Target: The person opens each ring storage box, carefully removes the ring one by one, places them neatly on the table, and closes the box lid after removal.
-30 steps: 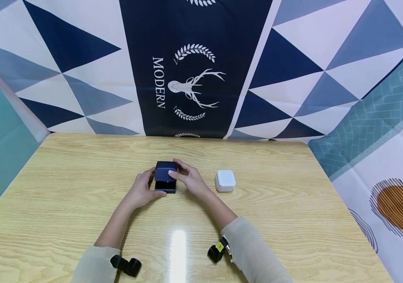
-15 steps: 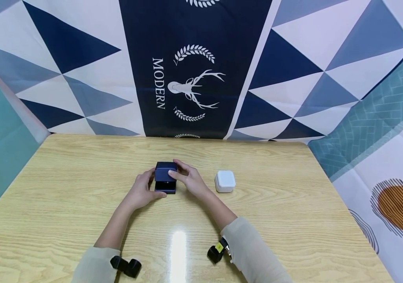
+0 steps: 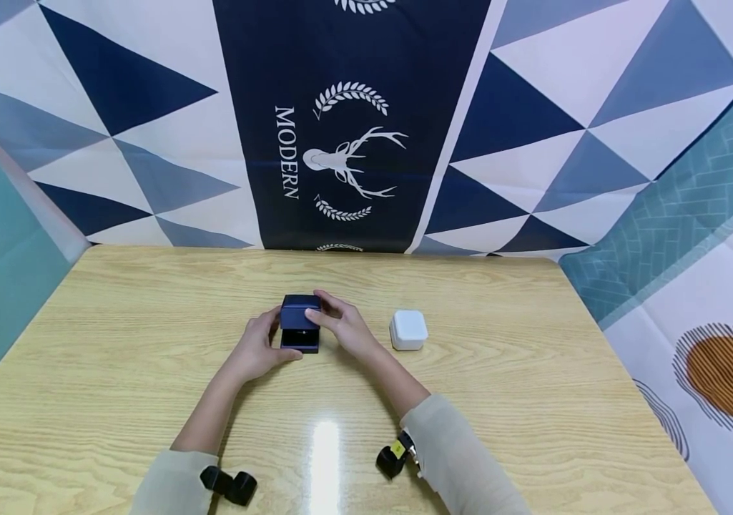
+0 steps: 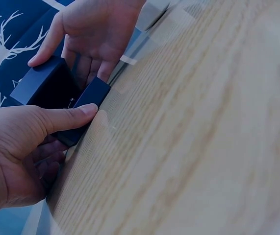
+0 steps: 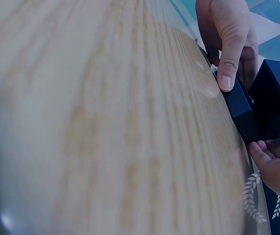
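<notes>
A dark blue ring box [image 3: 297, 319] stands on the table with its hinged lid part way up. Its lower part is gripped by my left hand [image 3: 254, 350], whose thumb [image 4: 76, 116] presses on the front edge. At the lid, my right hand [image 3: 350, 330] holds the right side, thumb on the front and fingers behind. A small ring [image 5: 251, 99] shows in the dark gap between lid and base in the right wrist view. The box hides some fingers of both hands.
A small white rounded box [image 3: 409, 330] sits on the wooden table [image 3: 495, 379], right of my right hand. Behind the table's far edge hangs a patterned cloth [image 3: 347, 129] with triangles and a deer head.
</notes>
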The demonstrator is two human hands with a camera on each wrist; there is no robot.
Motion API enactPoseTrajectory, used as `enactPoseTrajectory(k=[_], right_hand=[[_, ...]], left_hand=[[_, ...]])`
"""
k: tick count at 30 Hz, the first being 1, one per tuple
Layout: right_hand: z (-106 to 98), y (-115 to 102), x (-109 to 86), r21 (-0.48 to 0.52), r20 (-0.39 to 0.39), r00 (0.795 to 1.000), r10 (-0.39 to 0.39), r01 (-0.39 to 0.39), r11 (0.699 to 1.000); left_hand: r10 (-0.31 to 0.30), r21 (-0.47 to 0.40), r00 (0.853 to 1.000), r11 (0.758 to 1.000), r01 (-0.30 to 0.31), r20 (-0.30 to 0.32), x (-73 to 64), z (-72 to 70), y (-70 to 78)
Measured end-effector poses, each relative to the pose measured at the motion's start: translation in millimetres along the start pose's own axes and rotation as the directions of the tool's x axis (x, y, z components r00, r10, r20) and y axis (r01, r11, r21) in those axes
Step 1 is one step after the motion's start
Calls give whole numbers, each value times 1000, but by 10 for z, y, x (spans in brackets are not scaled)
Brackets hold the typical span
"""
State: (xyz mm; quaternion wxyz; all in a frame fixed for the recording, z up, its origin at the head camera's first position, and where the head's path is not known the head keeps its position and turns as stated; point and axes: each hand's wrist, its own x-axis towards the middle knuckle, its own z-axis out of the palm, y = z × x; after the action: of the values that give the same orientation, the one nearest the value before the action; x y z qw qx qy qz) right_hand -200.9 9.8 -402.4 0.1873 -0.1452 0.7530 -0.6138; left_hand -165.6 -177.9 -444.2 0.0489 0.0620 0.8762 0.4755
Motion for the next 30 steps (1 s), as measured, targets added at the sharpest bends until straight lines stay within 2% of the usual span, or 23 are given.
enactPoseTrajectory(k=[7, 10, 30], right_hand=[[-20, 238, 164, 26, 1, 1000, 5, -5, 1000], [-14, 277, 184, 23, -11, 1000, -3, 3, 1000], [1, 283, 180, 21, -34, 999, -4, 5, 1000]], left_hand=[[-5, 8, 1000, 1000, 5, 0, 8, -2, -4], [-3, 4, 1000, 1000, 3, -2, 12, -1, -11], [-17, -3, 1000, 1000, 17, 7, 12, 2, -15]])
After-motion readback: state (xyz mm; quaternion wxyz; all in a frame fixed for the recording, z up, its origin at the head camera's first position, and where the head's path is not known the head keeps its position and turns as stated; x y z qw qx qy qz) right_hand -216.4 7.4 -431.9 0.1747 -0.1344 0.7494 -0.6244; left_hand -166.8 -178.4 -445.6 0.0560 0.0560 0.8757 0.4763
